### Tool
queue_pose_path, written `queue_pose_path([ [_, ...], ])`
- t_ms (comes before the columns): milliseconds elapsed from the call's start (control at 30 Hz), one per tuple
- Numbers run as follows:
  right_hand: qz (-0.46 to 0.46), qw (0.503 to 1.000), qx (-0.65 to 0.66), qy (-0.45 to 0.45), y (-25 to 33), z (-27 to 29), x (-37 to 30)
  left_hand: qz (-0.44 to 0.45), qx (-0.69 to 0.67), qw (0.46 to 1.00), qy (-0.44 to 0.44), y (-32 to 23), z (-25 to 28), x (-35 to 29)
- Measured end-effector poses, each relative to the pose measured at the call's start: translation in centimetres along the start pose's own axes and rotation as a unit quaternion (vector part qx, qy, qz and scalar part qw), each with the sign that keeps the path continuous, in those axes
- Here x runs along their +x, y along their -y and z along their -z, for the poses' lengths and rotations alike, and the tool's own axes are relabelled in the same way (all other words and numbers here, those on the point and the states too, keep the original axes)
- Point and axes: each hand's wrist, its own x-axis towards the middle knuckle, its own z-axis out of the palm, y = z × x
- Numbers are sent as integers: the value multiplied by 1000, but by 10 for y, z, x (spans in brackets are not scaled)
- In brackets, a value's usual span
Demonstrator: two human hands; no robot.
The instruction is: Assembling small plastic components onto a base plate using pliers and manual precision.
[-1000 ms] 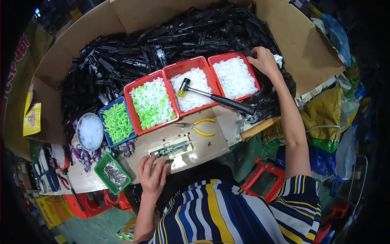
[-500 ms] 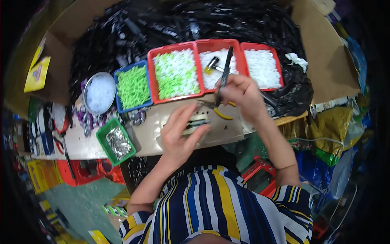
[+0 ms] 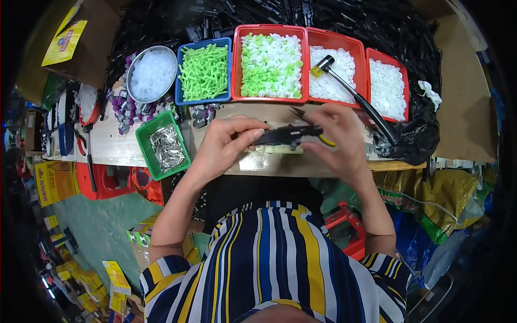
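A long black plastic part (image 3: 285,135) lies over a pale block (image 3: 277,150) on the work surface in front of me. My left hand (image 3: 223,142) pinches the part's left end between thumb and forefinger. At its right end is my right hand (image 3: 342,142), smeared by motion, with thumb and fingers on either side of that end; whether they grip it is unclear. Pliers with yellow handles (image 3: 327,141) lie partly hidden behind the part and the right hand. A small hammer (image 3: 350,89) with a black grip rests across a red bin.
Beyond my hands stand a metal bowl (image 3: 133,81) of clear pieces, a blue bin (image 3: 179,99) of green pieces and red bins (image 3: 269,99) of white and green pieces. A green tray (image 3: 186,161) holds metal pins. Black parts (image 3: 188,21) heap up behind.
The black part has come down from my raised right hand onto the pale block, and my left hand now holds its left end. The hammer now lies with its handle toward the right.
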Motion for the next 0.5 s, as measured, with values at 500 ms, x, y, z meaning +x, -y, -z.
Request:
queue_pose_path([
  [500, 34, 989, -25, 144, -10, -37, -11, -89, 219, 952, -194, 4, 30, -20],
])
